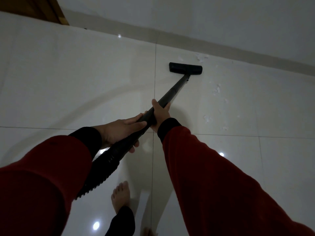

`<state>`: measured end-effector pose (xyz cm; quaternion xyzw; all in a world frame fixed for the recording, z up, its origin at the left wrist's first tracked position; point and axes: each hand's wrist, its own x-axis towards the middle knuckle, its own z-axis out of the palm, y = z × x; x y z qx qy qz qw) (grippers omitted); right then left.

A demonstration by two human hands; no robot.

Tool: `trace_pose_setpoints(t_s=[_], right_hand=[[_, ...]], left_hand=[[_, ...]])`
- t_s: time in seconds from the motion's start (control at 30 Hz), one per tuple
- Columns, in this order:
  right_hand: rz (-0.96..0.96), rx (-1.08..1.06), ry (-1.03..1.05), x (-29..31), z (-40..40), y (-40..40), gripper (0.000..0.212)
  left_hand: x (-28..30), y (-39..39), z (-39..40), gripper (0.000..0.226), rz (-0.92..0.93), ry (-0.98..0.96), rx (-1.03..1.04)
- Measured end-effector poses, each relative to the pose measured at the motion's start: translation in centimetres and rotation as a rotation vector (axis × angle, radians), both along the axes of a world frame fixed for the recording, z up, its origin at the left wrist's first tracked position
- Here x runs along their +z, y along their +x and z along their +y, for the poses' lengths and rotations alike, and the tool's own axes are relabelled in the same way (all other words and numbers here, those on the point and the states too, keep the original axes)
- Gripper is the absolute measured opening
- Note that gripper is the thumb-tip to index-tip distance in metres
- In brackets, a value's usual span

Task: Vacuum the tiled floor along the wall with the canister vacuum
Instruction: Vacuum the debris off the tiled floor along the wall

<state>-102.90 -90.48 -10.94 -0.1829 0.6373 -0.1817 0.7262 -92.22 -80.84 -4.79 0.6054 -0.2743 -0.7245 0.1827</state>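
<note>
A black vacuum wand point(172, 91) slopes from my hands down to a flat black floor head point(185, 68) resting on the glossy white tiled floor point(68, 82), a short way from the wall's skirting point(221, 50). My left hand point(122, 128) grips the wand's lower handle where the ribbed black hose point(102, 174) joins it. My right hand point(160, 114) is closed around the wand just above. Small white scraps point(216, 89) lie on the tiles to the right of the head and near the skirting point(201, 57). The canister itself is out of view.
A brown wooden door frame point(58, 12) stands at the upper left where the wall begins. My bare foot point(121, 196) is on the tile below the hose, a dark trouser cuff behind it. Ceiling lights reflect as bright spots on the floor.
</note>
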Motion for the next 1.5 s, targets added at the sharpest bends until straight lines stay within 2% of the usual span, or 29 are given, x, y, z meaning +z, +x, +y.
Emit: trace_pose_setpoints(t_s=[0.33,0.57,0.73,1.07,1.5], right_hand=[[0.034,0.007,-0.029,-0.3,-6.8,1.4,0.078],[0.04,0.04,-0.018,-0.4,-10.8,1.5,0.082],[0.0,-0.022,-0.029,-0.2,-11.7,1.1,0.082],[-0.025,-0.086,-0.073,1.9,-14.6,-2.2,0.081],[0.003,-0.084,-0.016,0.4,-19.1,-6.4,0.082]], left_hand=[[-0.3,1.2,-6.6,0.054,0.004,0.002,0.018],[-0.6,0.9,-10.5,0.054,-0.025,0.03,0.055],[-0.3,0.6,-11.8,0.057,-0.019,0.046,0.044],[1.9,-2.1,-14.8,0.06,-0.024,0.023,0.013],[0.5,-6.5,-19.7,0.06,-0.051,0.069,-0.011]])
